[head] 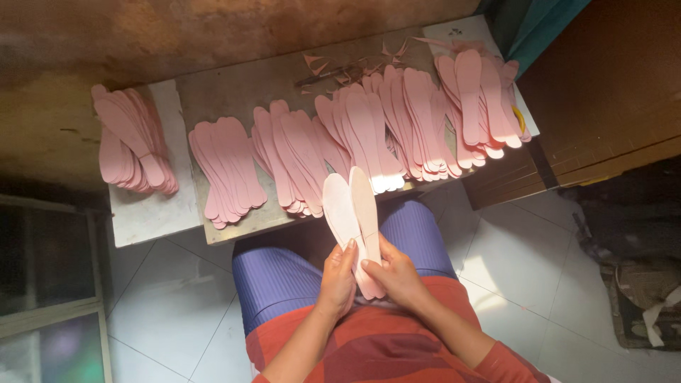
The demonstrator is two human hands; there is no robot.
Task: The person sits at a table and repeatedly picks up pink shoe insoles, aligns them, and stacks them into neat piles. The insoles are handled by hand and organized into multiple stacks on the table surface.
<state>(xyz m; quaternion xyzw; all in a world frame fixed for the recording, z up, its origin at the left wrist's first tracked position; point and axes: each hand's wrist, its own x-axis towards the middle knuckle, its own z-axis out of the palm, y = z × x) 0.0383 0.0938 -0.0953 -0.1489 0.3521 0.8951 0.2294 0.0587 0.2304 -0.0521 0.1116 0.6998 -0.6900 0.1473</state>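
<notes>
Your left hand (pixel 338 280) and right hand (pixel 392 275) meet over your lap, just in front of the low worktop (pixel 213 96), and between them you hold two pink shoe insoles (pixel 352 213) that fan apart upward in a narrow V. Your left grip is closed around the lower end of the pair, thumb pressed on the front face; your right grip is closed on the same end from the other side, thumb laid across the insoles. The upper tips of the pair reach up over the near edge of the worktop. On the worktop lie several overlapping stacks of the same pink insoles: one at the far left (pixel 131 142), two in the middle (pixel 227 174) and a broad spread toward the right (pixel 425 117). Small pink trimmings (pixel 347 67) lie scattered behind the stacks. Your knees are covered in blue ribbed cloth (pixel 277 280), above a white tiled floor (pixel 525 262).
</notes>
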